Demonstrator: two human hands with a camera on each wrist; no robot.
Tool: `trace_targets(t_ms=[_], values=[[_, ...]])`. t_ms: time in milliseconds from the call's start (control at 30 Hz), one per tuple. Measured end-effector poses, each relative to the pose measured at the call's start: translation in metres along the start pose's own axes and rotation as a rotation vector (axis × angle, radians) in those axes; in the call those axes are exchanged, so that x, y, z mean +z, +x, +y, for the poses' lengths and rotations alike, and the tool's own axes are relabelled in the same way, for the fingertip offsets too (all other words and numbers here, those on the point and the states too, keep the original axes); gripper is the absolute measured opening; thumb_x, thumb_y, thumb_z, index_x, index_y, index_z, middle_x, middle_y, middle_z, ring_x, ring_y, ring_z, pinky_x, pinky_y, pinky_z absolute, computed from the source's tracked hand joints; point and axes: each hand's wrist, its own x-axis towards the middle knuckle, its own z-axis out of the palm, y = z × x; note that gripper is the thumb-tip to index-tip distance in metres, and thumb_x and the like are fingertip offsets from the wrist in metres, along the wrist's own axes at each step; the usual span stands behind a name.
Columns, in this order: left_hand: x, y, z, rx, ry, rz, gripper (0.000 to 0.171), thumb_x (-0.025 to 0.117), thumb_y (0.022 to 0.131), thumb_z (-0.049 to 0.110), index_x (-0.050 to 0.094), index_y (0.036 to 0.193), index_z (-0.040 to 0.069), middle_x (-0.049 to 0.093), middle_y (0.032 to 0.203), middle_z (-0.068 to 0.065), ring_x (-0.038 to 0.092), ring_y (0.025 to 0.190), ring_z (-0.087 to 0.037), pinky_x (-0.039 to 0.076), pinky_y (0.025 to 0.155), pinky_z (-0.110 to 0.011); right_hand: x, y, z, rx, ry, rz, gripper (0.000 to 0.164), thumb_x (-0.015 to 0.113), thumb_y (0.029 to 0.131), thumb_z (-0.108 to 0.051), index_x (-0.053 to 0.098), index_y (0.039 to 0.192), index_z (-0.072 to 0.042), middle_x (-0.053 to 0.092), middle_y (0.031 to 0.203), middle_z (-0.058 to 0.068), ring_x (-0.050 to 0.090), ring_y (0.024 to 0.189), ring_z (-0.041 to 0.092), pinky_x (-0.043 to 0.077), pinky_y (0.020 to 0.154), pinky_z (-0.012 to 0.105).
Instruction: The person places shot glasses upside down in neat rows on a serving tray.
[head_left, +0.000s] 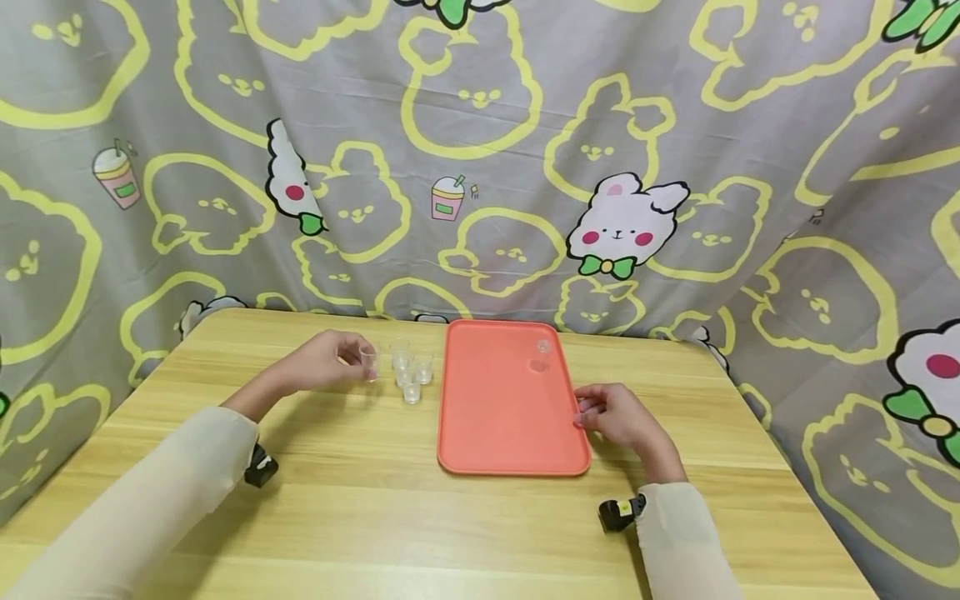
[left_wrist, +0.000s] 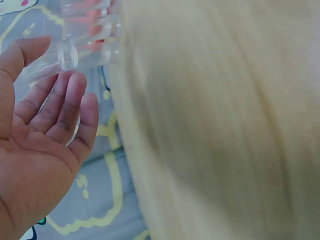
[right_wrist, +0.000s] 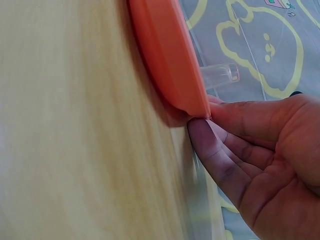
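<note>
My left hand (head_left: 326, 362) pinches a small clear shot glass (head_left: 369, 364) between thumb and fingers. The same shot glass shows between them in the left wrist view. Just to its right, several more clear shot glasses (head_left: 412, 392) stand close together on the table. On a coral-red tray (head_left: 506, 417), a single shot glass (head_left: 543, 348) stands near the back right corner. At the tray's right side, my right hand (head_left: 618, 414) grips the rim, thumb and fingers meeting at the edge in the right wrist view.
Everything sits on a light wood-grain table (head_left: 360, 517). A grey curtain (head_left: 495, 208) with yellow cartoon outlines hangs behind its far edge and round both sides. A small black camera (head_left: 618, 514) sits at the right wrist, another (head_left: 261, 467) at the left.
</note>
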Motion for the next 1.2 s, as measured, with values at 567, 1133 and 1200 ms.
trace_targets(t_ms=[567,1133,1200], values=[[-0.008,0.039,0.033,-0.022,-0.057,0.149,0.033,0.076,0.095,0.028,0.069,0.12,0.008,0.066,0.104,-0.008,0.062,0.095,-0.024,0.052,0.076,-0.033,-0.004,0.001,-0.001,-0.007,-0.028,-0.015,0.041,0.065,0.093,0.005,0.059,0.133,0.013,0.068,0.101,0.013,0.065,0.089,0.021,0.056,0.072,0.032],[0.026,0.082,0.076,0.029,-0.131,0.213,0.033,0.078,0.092,0.029,0.074,0.119,0.01,0.067,0.108,-0.007,0.065,0.095,-0.023,0.054,0.078,-0.037,0.0,0.0,-0.002,-0.002,-0.007,-0.013,0.041,0.065,0.092,0.008,0.058,0.133,0.014,0.068,0.101,0.014,0.065,0.091,0.022,0.058,0.074,0.032],[0.03,0.088,0.08,0.034,-0.132,0.222,0.032,0.078,0.091,0.03,0.076,0.116,0.01,0.069,0.106,-0.006,0.066,0.094,-0.021,0.054,0.077,-0.035,0.0,0.0,-0.002,0.001,-0.004,-0.011,0.041,0.065,0.092,0.008,0.058,0.133,0.014,0.068,0.101,0.014,0.065,0.09,0.022,0.058,0.074,0.032]])
